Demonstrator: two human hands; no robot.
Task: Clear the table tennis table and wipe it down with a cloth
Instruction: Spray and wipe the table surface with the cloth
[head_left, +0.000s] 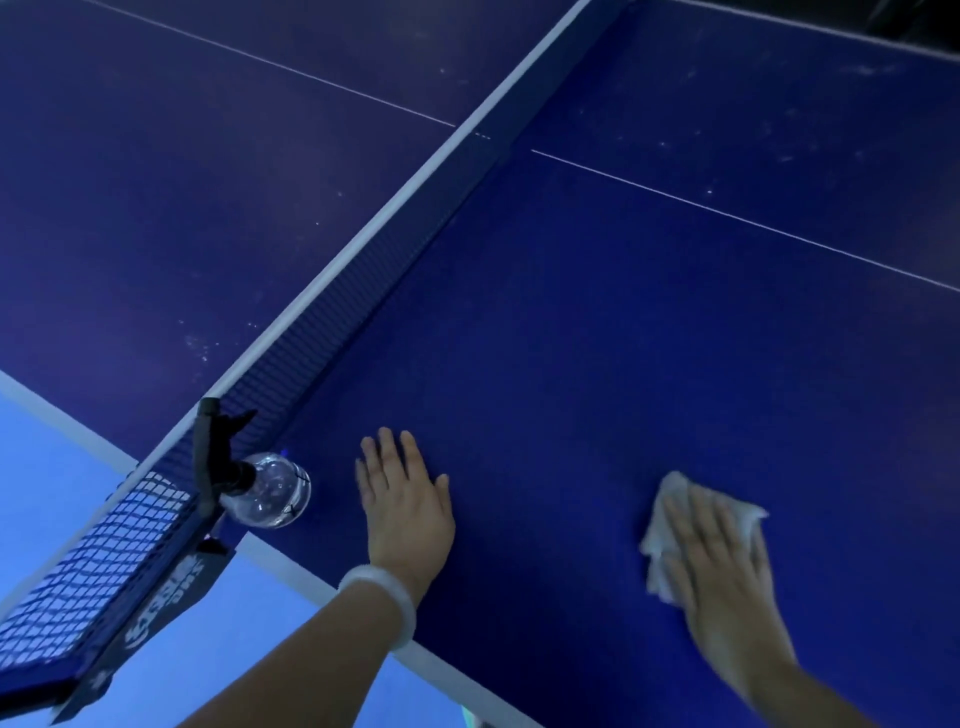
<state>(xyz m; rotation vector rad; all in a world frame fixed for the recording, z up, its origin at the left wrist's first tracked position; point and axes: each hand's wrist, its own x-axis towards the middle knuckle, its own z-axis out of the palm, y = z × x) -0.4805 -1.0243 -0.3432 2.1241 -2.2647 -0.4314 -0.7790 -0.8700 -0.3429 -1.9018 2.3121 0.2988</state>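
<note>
Wiping step in hand, by the look of it: your right hand (719, 553) lies flat, fingers spread, pressing the cloth (675, 525) onto the table (597, 322) near its close edge, well right of the net (332, 332). Hand is blurred, so likely mid-stroke. Left hand (405, 499) open too, palm down on the surface, holding nothing, just beside a clear spray bottle (270, 491) standing at the net post. Cloth is pale, crumpled, partly under your palm. Pale specks show toward the far right corner; next strokes should probably work outward there, keeping the cloth flat. Bottle will need lifting off.
</note>
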